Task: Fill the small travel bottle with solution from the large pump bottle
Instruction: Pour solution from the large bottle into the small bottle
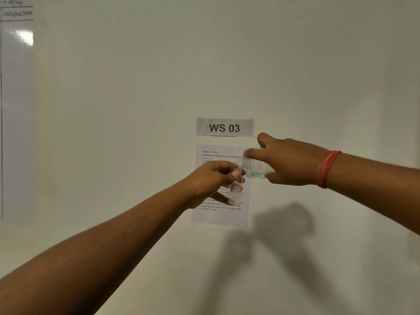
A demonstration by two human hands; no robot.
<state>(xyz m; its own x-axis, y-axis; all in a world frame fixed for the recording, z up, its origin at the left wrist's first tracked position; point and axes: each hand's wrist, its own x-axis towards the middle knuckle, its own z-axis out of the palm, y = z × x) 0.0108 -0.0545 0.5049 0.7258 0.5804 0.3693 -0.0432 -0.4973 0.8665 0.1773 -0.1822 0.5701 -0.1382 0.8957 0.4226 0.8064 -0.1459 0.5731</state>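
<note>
Your two forearms reach out from the bottom corners of the head view, the right one wearing a red thread band (327, 169) at the wrist, and both hands meet in mid-air in front of the wall, with no desk or other surface showing beneath them. Your left hand (211, 183) curls its fingers and thumb round the small travel bottle (235, 189), holding it nearly upright with its open mouth at the top. Your right hand (286, 162) grips the large bottle (252, 167), tipped on its side so that its threaded, uncapped neck points left and sits just above and beside the travel bottle's mouth. No pump head is visible on it. Judging from this, the pour is under way or about to begin: a little clear liquid seems to lie at the bottom of the small bottle, though I cannot tell how much, and bluish solution pools in the large one. Filling and capping look to be left. Behind your hands, the instruction sheet (218, 212) is taped below the WS 03 sign (225, 127).
</note>
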